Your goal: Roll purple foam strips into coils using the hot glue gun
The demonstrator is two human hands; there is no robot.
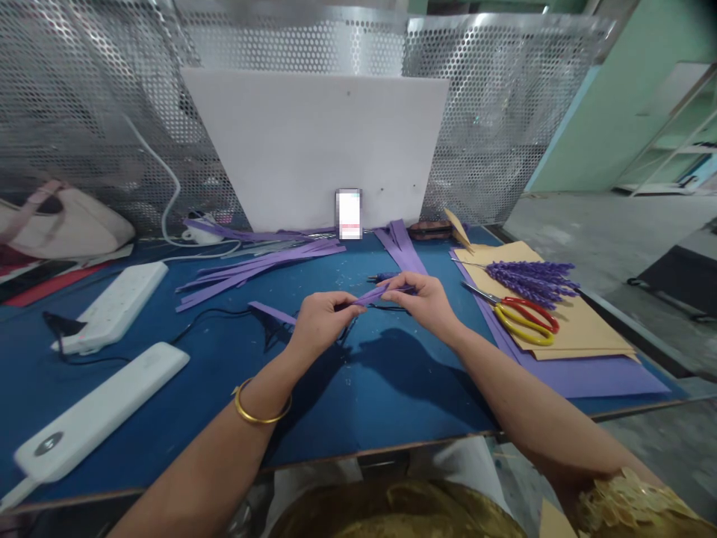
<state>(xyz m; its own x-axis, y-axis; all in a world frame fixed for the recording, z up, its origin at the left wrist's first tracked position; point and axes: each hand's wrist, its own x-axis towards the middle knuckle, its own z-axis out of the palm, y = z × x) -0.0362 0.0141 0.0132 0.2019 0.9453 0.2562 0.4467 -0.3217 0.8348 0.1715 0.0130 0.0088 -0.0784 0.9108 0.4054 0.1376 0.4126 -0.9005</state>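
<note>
Between my hands, above the middle of the blue table, stretches a narrow purple paper strip. My left hand pinches its left end, and a gold bangle circles that wrist. At the other end, my right hand grips the strip between thumb and fingers. A dark pen-like tool lies just behind the hands, partly covered by the right one. Another purple strip rests on the table left of my left hand. More cut strips lie fanned out behind, with a second bunch farther right.
At right, scissors with red and yellow handles and a purple lavender-like bunch lie on tan sheets. A phone leans on a white board. A power strip, a long white device and cables occupy the left.
</note>
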